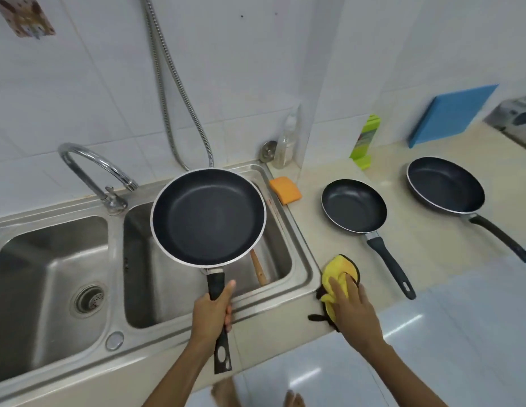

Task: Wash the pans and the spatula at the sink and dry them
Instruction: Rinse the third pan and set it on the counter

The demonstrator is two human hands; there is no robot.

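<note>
Held pan (208,215): black inside, pale rim, level and face-up over the right basin of the sink (307,259), straight beyond the grip. Left hand (211,312) is wrapped round its black handle (216,284), fingers curled underneath, thumb laid along the top; the handle's tail sticks out behind the fist.

Spatula (258,270): only a wooden shaft shows, leaning in the right basin just right of and beyond the left grip (its head is hidden under the held pan).

Cloth (338,271): yellow with dark edging, bunched on the counter (417,245) by the sink's corner. Right hand (352,306) lies on top of it, fingers spread and fairly straight, pressing down; whether the thumb catches the cloth cannot be told.

Small pan (354,205): face-up on the counter, beyond the right hand, handle pointing back to that hand's right.

Big pan (445,185): face-up on the counter, further right of the right hand, apart from the small pan.

Sponge (285,189): orange, on the counter at the sink's edge, beyond both hands and between the held pan and small pan.

Tap (88,165): chrome, arched, beyond and left of the left grip, at the back of the sink.

Bottle (286,142): clear, in the wall corner beyond the sponge.
</note>
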